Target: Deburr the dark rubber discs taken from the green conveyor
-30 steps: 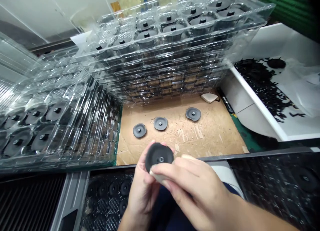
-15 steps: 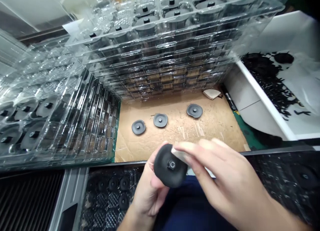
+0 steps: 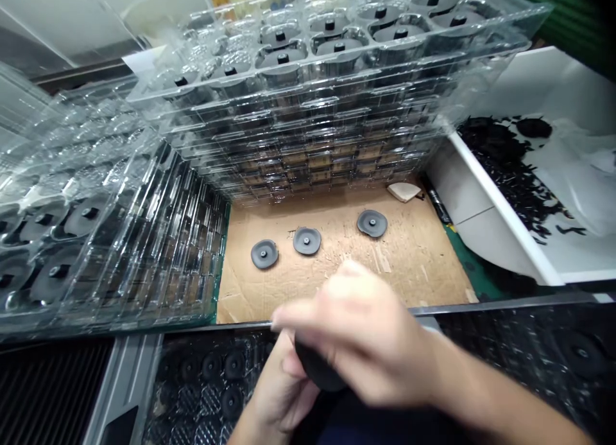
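My left hand (image 3: 282, 393) is low in the middle of the view, its fingers closed round a black rubber disc (image 3: 315, 371). My right hand (image 3: 366, 342) lies across the top of that disc and hides most of it. It is smeared by motion, so I cannot see what its fingers hold. Three more black discs, the left one (image 3: 264, 253), the middle one (image 3: 307, 240) and the right one (image 3: 372, 223), lie in a row on a brown cardboard sheet (image 3: 418, 265) just beyond my hands.
A tall stack of clear plastic trays (image 3: 312, 124) with black discs in the top tray stands behind the cardboard. Another stack (image 3: 96, 226) is at the left. A white bin (image 3: 500, 201) with black scraps is at the right. A dark tray of discs (image 3: 212, 374) is below.
My right hand has swept left across the disc and now covers it. The disc and my left hand have dropped lower. The white piece seen in the right fingers before is no longer visible.
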Action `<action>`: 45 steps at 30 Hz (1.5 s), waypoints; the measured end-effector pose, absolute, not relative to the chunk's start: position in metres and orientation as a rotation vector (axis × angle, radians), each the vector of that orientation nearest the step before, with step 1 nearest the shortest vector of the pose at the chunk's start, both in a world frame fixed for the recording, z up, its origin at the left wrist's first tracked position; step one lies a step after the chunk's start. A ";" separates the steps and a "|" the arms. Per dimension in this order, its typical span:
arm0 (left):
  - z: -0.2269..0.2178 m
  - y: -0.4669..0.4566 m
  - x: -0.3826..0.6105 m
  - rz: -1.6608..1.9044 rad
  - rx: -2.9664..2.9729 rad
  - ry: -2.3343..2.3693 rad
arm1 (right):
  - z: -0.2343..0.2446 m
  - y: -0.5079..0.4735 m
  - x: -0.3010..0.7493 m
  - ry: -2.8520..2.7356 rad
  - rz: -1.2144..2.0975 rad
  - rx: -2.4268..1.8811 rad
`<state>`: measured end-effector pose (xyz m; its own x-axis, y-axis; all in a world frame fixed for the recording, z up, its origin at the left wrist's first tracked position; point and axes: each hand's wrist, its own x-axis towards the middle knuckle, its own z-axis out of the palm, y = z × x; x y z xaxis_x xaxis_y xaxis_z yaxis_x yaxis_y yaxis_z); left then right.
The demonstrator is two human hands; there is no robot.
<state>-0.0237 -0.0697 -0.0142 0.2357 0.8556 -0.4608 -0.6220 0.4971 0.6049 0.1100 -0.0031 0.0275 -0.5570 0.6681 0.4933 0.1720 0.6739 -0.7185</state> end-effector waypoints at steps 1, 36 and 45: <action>-0.013 -0.069 -0.024 1.052 0.278 0.809 | 0.020 0.006 0.113 -2.023 0.862 -0.787; -0.022 -0.093 -0.041 1.287 1.599 1.273 | -0.005 -0.055 0.141 -1.681 1.176 -1.164; -0.009 -0.104 -0.044 1.024 1.383 1.139 | 0.021 -0.034 0.139 -1.425 2.238 -0.879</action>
